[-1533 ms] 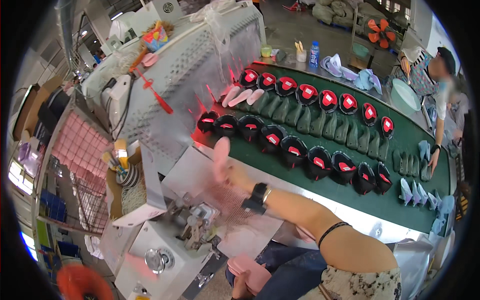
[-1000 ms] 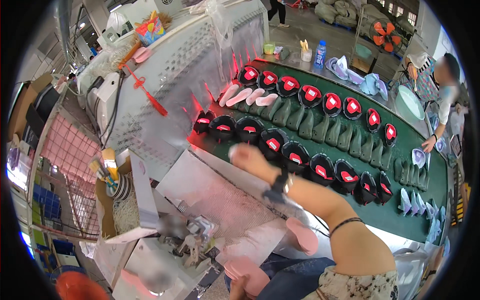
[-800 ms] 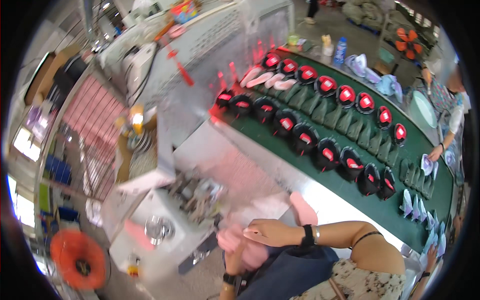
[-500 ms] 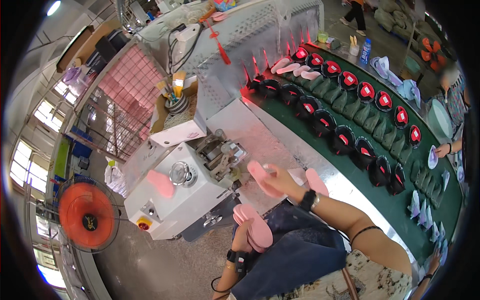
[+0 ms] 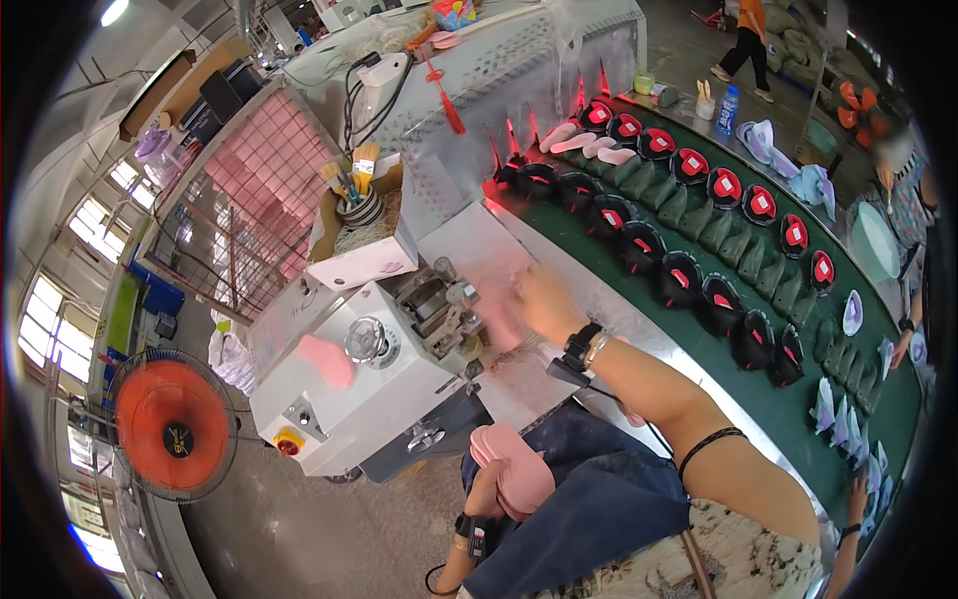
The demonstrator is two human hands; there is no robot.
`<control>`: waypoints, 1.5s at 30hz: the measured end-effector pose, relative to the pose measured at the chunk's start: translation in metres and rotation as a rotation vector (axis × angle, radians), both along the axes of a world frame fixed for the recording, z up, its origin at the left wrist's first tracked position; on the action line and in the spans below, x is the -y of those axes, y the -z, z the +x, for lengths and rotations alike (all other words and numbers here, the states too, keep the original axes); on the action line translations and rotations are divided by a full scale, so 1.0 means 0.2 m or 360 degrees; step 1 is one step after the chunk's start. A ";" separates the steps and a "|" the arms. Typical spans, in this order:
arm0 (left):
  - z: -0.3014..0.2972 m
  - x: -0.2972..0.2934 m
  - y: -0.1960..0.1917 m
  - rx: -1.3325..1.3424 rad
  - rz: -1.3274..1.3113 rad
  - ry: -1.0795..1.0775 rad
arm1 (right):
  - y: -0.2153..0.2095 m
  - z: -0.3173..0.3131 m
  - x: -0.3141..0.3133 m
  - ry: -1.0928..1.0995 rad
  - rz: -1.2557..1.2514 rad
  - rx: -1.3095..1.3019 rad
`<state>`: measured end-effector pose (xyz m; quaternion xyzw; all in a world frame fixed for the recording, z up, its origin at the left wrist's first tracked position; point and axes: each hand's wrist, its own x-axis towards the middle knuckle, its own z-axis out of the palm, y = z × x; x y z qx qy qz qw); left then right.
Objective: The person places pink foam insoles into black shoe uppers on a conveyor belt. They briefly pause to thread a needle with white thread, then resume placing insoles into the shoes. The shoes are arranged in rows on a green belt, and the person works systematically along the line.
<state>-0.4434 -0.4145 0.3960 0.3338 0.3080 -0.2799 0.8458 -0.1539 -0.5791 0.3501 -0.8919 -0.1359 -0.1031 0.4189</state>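
My left hand (image 5: 487, 487) is closed round the lower end of a small stack of pink insoles (image 5: 523, 473), held above my dark blue apron (image 5: 589, 499). Beside the rollers (image 5: 451, 304) of a white bench machine (image 5: 339, 399), my right hand (image 5: 547, 302) grips one pink insole (image 5: 497, 307); motion smears both, and I cannot tell whether the insole touches the rollers. Another pink insole (image 5: 327, 361) lies on top of the machine, next to its round chrome knob (image 5: 367, 341).
A green conveyor belt (image 5: 639, 290) on the right carries rows of black shoe uppers (image 5: 679, 278), dark green foot-shaped forms (image 5: 718, 232) and pale purple pieces (image 5: 824, 404). Behind the machine stands a box (image 5: 364, 262) with brushes. An orange fan (image 5: 178, 427) is at left. Co-workers' hands reach in at right.
My right hand has carried its insole away from me, up beside the rollers. My left hand still holds the stack. At right, a co-worker's hand has let go of a pale purple piece on the belt.
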 end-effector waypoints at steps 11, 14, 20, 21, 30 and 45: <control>0.14 0.07 0.04 -0.0392 0.0363 -0.0076 | 0.23 0.46 -0.02 0.0178 0.1281 -0.1045; 0.23 0.09 0.09 -0.0339 0.0390 0.0033 | 0.49 0.73 0.46 0.0690 0.1032 -0.0607; 0.40 0.11 0.16 -0.0298 0.0457 0.0166 | 0.71 1.23 1.19 0.0929 0.1280 -0.0939; 0.43 0.11 0.17 -0.0287 0.0457 0.0197 | 0.75 1.28 1.22 0.0981 0.1413 -0.0671; 0.38 0.18 0.07 -0.0091 0.0507 -0.0097 | 0.08 0.11 0.41 -0.0755 0.0858 -0.0926; -0.08 0.15 -0.18 -0.0090 0.0042 -0.0142 | 0.08 -0.21 -0.03 -0.0181 0.0727 -0.0901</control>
